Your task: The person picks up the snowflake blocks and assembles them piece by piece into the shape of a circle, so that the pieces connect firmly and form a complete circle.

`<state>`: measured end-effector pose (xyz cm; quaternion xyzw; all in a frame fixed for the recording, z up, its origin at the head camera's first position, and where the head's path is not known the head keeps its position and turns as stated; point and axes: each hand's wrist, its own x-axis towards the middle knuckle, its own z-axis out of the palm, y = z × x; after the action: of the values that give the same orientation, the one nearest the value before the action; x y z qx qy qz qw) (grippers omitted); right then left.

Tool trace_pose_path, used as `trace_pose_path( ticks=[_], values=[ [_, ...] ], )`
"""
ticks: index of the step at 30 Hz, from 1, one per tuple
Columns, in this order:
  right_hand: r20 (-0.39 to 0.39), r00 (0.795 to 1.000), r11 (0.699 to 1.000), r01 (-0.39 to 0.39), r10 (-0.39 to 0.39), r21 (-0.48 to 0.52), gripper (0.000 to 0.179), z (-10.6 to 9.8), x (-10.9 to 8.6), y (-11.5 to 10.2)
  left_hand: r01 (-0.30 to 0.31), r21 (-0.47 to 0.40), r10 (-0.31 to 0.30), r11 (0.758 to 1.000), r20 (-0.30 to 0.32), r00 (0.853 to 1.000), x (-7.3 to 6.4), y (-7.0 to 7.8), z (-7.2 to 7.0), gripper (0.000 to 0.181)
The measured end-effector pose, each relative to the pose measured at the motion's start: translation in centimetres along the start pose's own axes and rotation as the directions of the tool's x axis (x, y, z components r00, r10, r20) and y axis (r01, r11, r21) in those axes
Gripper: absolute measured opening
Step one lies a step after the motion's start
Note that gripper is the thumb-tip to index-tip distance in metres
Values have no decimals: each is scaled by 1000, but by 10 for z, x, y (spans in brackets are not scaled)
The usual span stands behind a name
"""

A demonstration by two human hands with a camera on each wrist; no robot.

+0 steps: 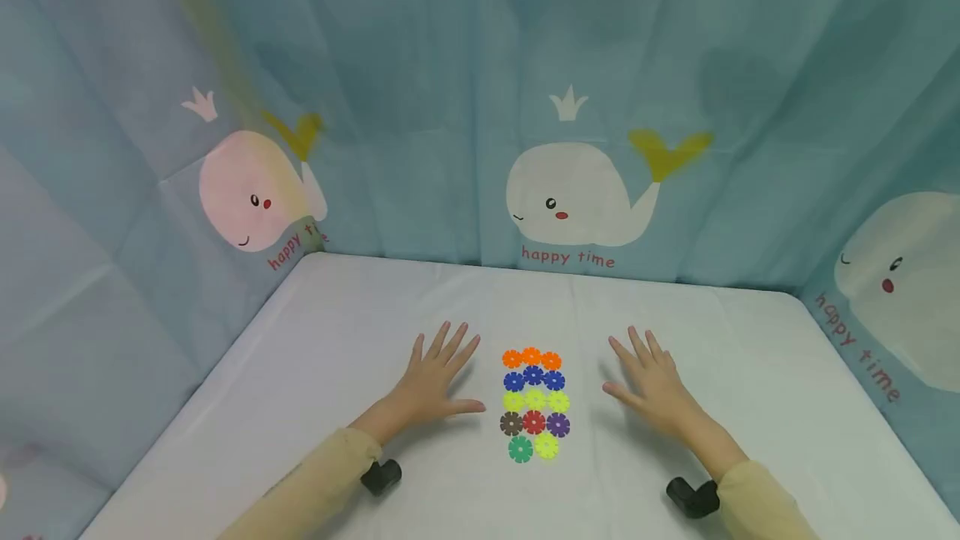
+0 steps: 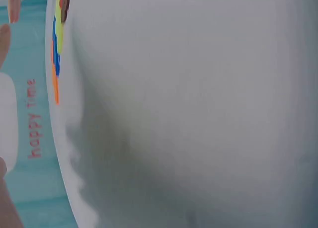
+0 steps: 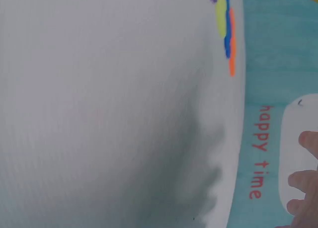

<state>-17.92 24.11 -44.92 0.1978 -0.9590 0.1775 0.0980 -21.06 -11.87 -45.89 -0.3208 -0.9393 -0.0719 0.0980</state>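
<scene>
Pale sleeves led to left grip and right grip, both released, flanking notched discs. Light edge pinches probably suited such close spacing.

Wrist views look dim, with soft shadows.

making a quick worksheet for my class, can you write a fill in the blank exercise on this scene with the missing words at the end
1. The row of notched discs farthest from the person is ____.
2. The red disc lies between the brown disc and the ____ disc.
3. The row nearest the person has ____ discs.
4. The left hand and right hand, fingers spread, hold ____.

Missing words: orange; purple; two; nothing.
</scene>
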Motion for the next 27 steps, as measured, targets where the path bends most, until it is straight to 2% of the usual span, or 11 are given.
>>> trace_pose_path(
  ticks=[3,5,8,10,12,14,18,22,24,27],
  values=[
    [-56,998,998,22,-19,57,63,-1,2,-4,-42,-17,41,999,-61,997,1,9,0,96],
    [-75,996,996,48,-43,76,61,3,0,-7,-97,-64,90,993,-105,990,-2,17,1,93],
    [-86,995,992,65,-56,108,59,12,-5,-13,-181,-125,158,975,-174,972,-6,29,5,85],
    [-101,994,989,55,-41,139,59,17,-7,-16,-210,-163,172,964,-221,960,-7,34,8,80],
    [-126,992,983,45,-23,178,58,20,-8,-19,-212,-174,167,962,-242,956,-6,37,12,79],
    [-163,986,975,67,-32,213,55,22,-4,-21,-205,-171,160,964,-244,957,-4,36,14,79],
    [-240,969,948,124,-52,293,47,28,-1,-27,-179,-207,142,962,-182,973,-4,38,17,84],
    [-311,949,928,158,-49,338,40,40,-9,-34,-133,-267,96,955,-145,985,-14,48,20,85],
    [-341,938,929,180,-63,323,37,46,-15,-37,-151,-295,103,944,-170,980,-20,55,24,82],
    [-387,914,921,250,-123,297,35,53,-18,-39,-215,-313,133,925,-264,955,-25,62,29,69]
  ],
)
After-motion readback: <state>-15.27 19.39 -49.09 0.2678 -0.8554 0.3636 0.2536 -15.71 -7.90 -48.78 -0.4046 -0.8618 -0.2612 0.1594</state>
